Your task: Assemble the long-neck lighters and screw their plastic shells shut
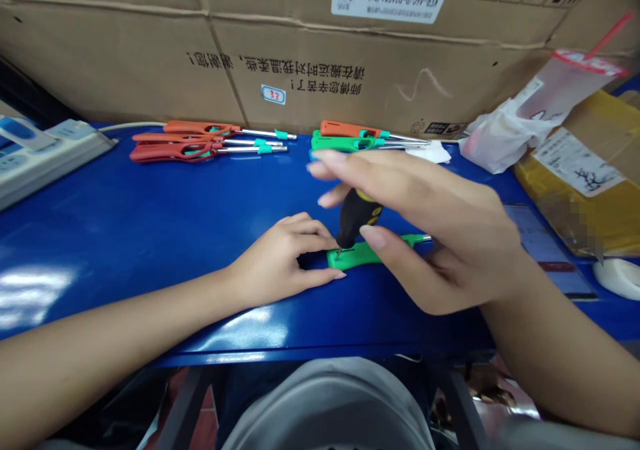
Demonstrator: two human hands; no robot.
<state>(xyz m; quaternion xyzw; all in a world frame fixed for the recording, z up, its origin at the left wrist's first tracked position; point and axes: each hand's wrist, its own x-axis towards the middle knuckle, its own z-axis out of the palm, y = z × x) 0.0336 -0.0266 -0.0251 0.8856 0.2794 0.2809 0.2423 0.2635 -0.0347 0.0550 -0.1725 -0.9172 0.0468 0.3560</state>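
A green long-nosed lighter (357,255) lies flat on the blue table, its metal nozzle pointing right. My left hand (295,253) pinches the handle end between thumb and fingers, pressing it to the table. Over it, my right hand (430,223) grips a short screwdriver (356,215) with a black and yellow handle, thumb on the near side and fingers on the far side. The screwdriver stands slightly tilted, its tip at the left end of the lighter. Part of the lighter's middle is hidden behind my right thumb.
Several red lighters (185,145) lie at the back left; orange and green ones (345,137) lie at the back centre. A large cardboard box (150,63) walls the far edge. A power strip (50,157) sits left; a bagged drink cup (555,97) and yellow-taped parcel (595,183) stand right.
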